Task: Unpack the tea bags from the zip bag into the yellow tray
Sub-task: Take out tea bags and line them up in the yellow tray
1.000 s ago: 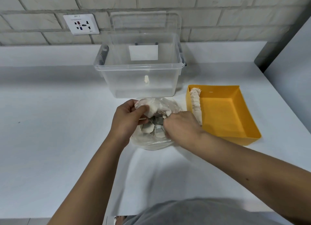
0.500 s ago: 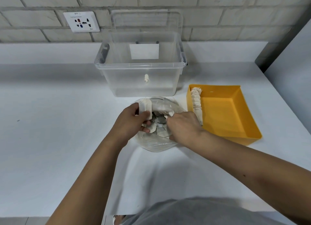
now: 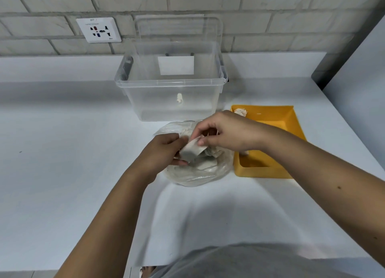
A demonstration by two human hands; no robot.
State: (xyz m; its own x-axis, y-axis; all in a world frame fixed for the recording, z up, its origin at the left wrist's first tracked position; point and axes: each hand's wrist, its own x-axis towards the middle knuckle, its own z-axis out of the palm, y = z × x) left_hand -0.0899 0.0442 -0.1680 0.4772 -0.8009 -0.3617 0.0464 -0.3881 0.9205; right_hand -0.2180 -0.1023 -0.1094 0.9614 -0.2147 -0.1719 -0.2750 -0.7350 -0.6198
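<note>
Clear, crinkled plastic forms the zip bag (image 3: pixel 193 176), which lies slumped on the white table (image 3: pixel 62 153) straight ahead of the person, mouth up, with loose tea bags (image 3: pixel 208 163) heaped inside. Just beside it at 3 o'clock sits the yellow tray (image 3: pixel 262 172), with a few packed tea bags (image 3: pixel 240 111) showing in its far left corner. A clear storage box (image 3: pixel 173 98) stands at 12 o'clock.

The right hand (image 3: pixel 227 132) pinches one tea bag (image 3: pixel 192 150) between thumb and forefinger at its upper end, the other fingers loosely curled above. This tea bag hangs tilted, just over the zip bag's mouth. The left hand (image 3: pixel 160 153), at 9 o'clock of the zip bag, curls thumb and fingers round the mouth's edge. Whether they also touch the tea bag's lower end I cannot tell.

The tea bag is probably very light, soft and easily torn, so a gentle pinch on the flat sealed edge suits it better than a squeeze on the filled middle. The zip bag looks limp and slippery and likely needs holding at the rim, or it may lift along.
</note>
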